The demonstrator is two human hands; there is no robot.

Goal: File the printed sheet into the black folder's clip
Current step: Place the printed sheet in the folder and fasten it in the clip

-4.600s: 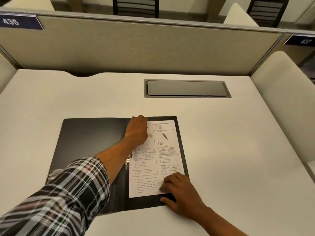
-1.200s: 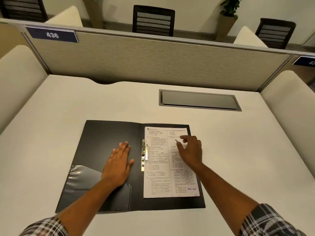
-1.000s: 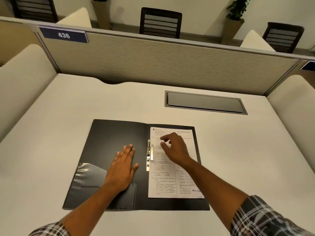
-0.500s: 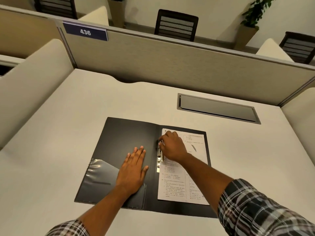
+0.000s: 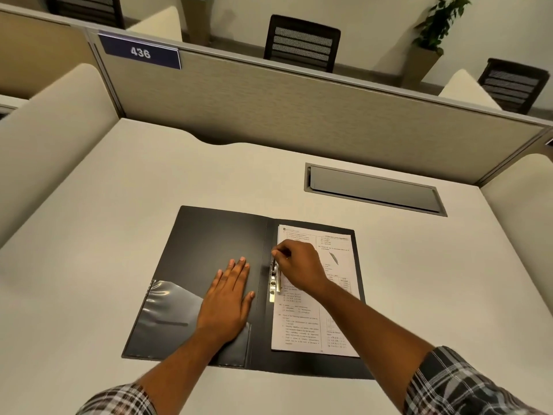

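The black folder (image 5: 215, 235) lies open on the desk. Its right half carries the printed sheet (image 5: 302, 324), whose left edge sits under the metal clip (image 5: 273, 284) beside the spine. My left hand (image 5: 229, 301) rests flat, fingers together, on the folder's left half, above a clear plastic pocket (image 5: 170, 313). My right hand (image 5: 297, 266) lies on the upper left part of the sheet, with its fingertips pinched at the top end of the clip. Whether the clip lever is up or down is hidden by the fingers.
A grey cable hatch (image 5: 374, 188) is set into the desk behind the folder. Beige partitions (image 5: 299, 115) close the desk at the back and on both sides, one with a sign reading 436 (image 5: 140, 52). Chairs and a potted plant stand beyond.
My right hand has slid left across the sheet from its upper middle to the top of the clip. The left hand has stayed flat on the left cover.
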